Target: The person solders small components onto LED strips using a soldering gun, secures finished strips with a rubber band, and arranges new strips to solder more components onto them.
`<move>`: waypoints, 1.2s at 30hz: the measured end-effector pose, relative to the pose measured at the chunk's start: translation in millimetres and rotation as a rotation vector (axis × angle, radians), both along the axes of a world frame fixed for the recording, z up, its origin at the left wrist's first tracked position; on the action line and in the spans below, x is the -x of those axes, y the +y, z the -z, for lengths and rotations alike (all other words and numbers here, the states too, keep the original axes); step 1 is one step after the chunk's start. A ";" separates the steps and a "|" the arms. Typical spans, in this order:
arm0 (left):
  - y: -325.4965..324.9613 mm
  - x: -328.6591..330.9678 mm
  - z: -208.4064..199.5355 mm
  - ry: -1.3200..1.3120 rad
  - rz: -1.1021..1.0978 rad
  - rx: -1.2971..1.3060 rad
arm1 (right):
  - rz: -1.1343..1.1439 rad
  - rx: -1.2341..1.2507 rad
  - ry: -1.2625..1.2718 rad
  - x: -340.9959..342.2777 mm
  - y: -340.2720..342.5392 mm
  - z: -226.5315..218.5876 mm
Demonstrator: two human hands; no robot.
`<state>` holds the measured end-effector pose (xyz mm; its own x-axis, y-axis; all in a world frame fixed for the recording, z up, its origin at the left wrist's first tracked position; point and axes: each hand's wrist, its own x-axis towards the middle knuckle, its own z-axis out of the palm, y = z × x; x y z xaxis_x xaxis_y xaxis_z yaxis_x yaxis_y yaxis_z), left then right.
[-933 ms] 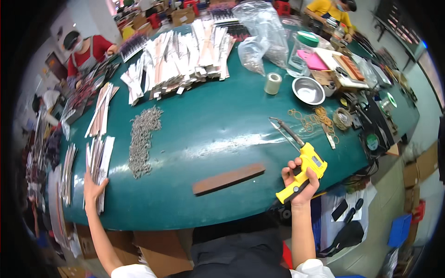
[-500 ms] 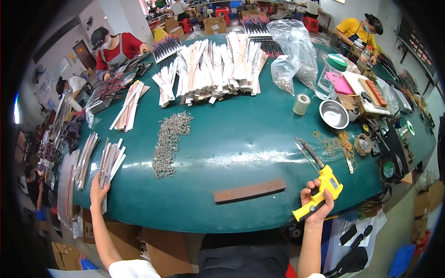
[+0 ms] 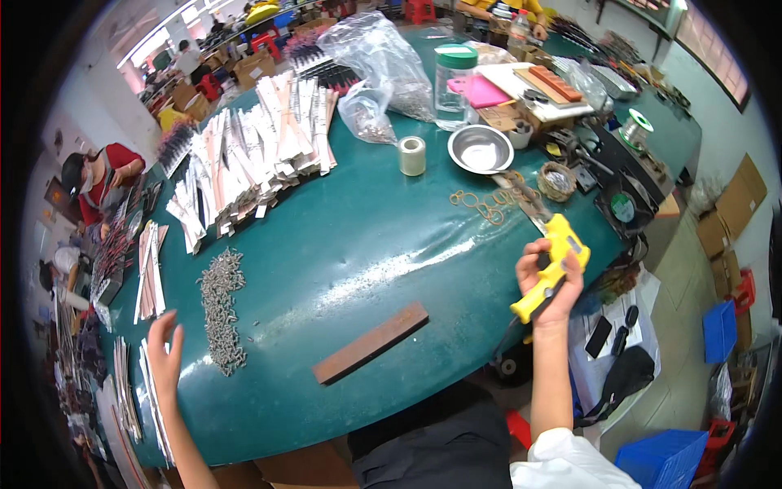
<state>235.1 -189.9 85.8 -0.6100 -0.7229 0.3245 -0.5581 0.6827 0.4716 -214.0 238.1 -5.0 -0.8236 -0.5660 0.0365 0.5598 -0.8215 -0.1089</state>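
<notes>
Yellow soldering gun point(image 3: 558, 248), barrel point(image 3: 531, 196) slanting away leftward

Holds bare left hand point(image 3: 165, 363) unclenched, with slightly bent fingers pointing upward and thumb set apart on the inner side. Stretches bare left forearm point(image 3: 187, 440) below that hand, slanting down and inward. Curls bare right hand point(image 3: 555, 287) into a closed grip, well apart to the right of the left one, bending fingers around on the inner side and raising thumb on the outer. Stands bare right forearm point(image 3: 551, 371) nearly upright below that grip, above white fabric sleeve point(image 3: 570, 463).
</notes>
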 end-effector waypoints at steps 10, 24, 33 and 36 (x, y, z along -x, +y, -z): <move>-64.7 322.2 22.3 0.246 0.247 -0.054 | 0.348 -0.529 0.156 143.2 88.8 53.0; -112.9 469.0 41.0 0.005 -0.391 0.016 | 0.258 -2.149 0.482 109.8 103.0 6.2; -161.5 403.2 39.2 0.968 0.029 -0.547 | 0.392 -2.006 0.583 81.0 84.3 -9.6; -76.3 384.1 -21.3 1.255 0.396 -1.074 | 0.636 -2.017 0.552 45.6 87.6 -23.3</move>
<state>-149.0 -266.2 107.0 -0.5610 -0.7997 0.2140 0.6044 -0.2190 0.7660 -259.6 325.7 18.3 -0.9813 0.1305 0.1414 -0.0449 0.5590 -0.8280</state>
